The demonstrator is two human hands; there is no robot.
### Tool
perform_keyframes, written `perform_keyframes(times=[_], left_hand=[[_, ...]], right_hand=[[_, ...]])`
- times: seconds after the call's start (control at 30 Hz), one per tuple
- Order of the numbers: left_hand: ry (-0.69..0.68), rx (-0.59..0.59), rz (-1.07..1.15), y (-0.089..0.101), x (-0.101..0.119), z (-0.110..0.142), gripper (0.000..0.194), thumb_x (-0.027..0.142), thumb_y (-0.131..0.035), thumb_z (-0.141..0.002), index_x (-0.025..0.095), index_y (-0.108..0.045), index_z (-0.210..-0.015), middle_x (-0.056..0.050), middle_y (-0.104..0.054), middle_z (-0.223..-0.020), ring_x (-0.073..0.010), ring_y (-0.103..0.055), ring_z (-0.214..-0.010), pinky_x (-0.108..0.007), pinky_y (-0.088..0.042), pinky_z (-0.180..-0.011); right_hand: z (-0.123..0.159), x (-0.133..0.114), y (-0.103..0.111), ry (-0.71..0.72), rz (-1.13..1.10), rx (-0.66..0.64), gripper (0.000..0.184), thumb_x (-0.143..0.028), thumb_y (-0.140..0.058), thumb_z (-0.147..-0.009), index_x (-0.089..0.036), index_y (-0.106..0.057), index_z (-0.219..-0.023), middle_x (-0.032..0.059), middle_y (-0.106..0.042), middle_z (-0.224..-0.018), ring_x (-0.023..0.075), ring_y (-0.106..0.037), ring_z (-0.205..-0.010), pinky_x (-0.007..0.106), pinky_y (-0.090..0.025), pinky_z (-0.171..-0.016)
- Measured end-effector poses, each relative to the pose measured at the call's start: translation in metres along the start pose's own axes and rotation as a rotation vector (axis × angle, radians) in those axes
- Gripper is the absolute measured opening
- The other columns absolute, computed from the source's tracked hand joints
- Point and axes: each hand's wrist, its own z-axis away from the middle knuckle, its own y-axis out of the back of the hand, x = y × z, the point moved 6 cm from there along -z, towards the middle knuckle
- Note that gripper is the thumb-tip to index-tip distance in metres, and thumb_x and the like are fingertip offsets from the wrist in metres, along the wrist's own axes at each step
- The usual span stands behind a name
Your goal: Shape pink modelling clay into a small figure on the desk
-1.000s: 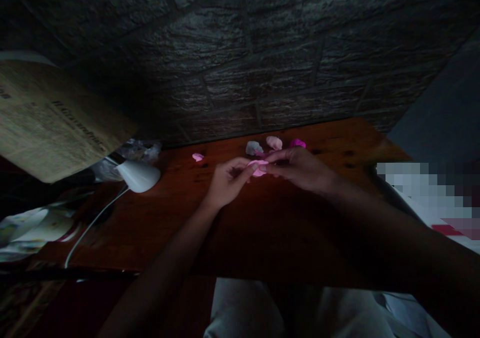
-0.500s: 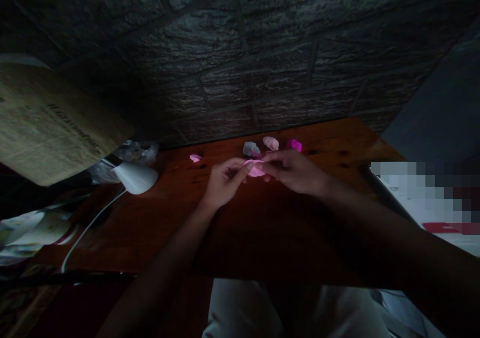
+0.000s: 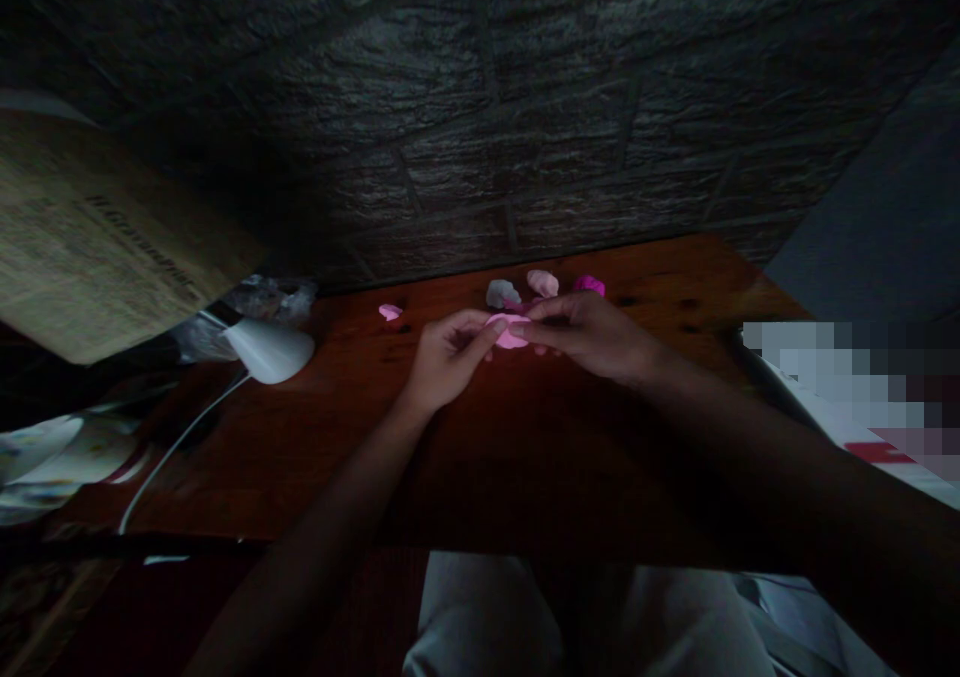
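Lettering (image 3: pixel 142 249) on the tan lampshade (image 3: pixel 67 262) seems to read "Il GravurePrint", though blurred; whatever the clear plastic bag (image 3: pixel 283 299) holds is indistinct. Left hand (image 3: pixel 448 360) and right hand (image 3: pixel 596 337) pinch a pink clay-like disc (image 3: pixel 511 333) over the wooden table (image 3: pixel 487 457), near a white lump (image 3: pixel 502 293) and a magenta lump (image 3: pixel 590 285).

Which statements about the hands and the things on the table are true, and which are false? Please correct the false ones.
1. The left hand and the right hand hold the same pink piece. True.
2. The pale pink lump lies between the white lump and the magenta lump. True.
3. The small pink scrap lies to the right of both hands. False: it lies to their left.
4. The cord runs to the magenta lump. False: it runs to the white cone-shaped object.
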Motion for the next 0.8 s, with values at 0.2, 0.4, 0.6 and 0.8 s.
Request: perform_keyframes(times=[0.2, 0.4, 0.6, 0.8], left_hand=[[0.04, 0.035, 0.043, 0.0055, -0.0019, -0.0022, 0.024, 0.041, -0.071, -0.088, 0.019, -0.071, -0.079, 0.003, -0.062, -0.057, -0.008, -0.054, -0.049, -0.021, -0.043, -0.048], [0.043, 0.044, 0.043, 0.0076, -0.0015, -0.0021, 0.023, 0.04, -0.072, -0.087, 0.019, -0.071, -0.079, 0.003, -0.062, -0.057, -0.0081, -0.053, -0.049, -0.021, -0.042, -0.048], [0.051, 0.045, 0.053, 0.0071, -0.0003, -0.0025, 0.023, 0.041, -0.072, -0.087, 0.019, -0.071, -0.078, 0.002, -0.063, -0.058, -0.0085, -0.053, -0.05, -0.022, -0.042, -0.048], [0.048, 0.046, 0.043, 0.0076, 0.0015, -0.0025, 0.025, 0.042, -0.072, -0.087, 0.018, -0.071, -0.079, 0.002, -0.063, -0.058, -0.0082, -0.054, -0.05, -0.021, -0.043, -0.048]], right_hand=[[-0.0003, 0.0034, 0.0038, -0.041, -0.096, -0.006, 0.032, -0.049, -0.076, -0.079, -0.018, -0.079, -0.088, 0.0007, -0.065, -0.069, 0.0115, -0.056, -0.064, 0.025, -0.043, -0.06], [0.0001, 0.0042, 0.0053, -0.104, -0.121, 0.01, 0.031, -0.045, -0.082, -0.072, -0.019, -0.079, -0.088, 0.0022, -0.067, -0.071, 0.0121, -0.057, -0.065, 0.024, -0.044, -0.058], [0.0004, 0.0033, 0.0044, -0.107, -0.168, 0.011, 0.023, -0.039, -0.083, -0.071, -0.019, -0.079, -0.083, 0.0014, -0.068, -0.071, 0.011, -0.056, -0.063, 0.024, -0.045, -0.058], [0.0007, 0.0036, 0.005, -0.112, -0.157, 0.021, 0.027, -0.04, -0.083, -0.071, -0.019, -0.079, -0.087, 0.0011, -0.067, -0.071, 0.0112, -0.056, -0.063, 0.024, -0.044, -0.058]])
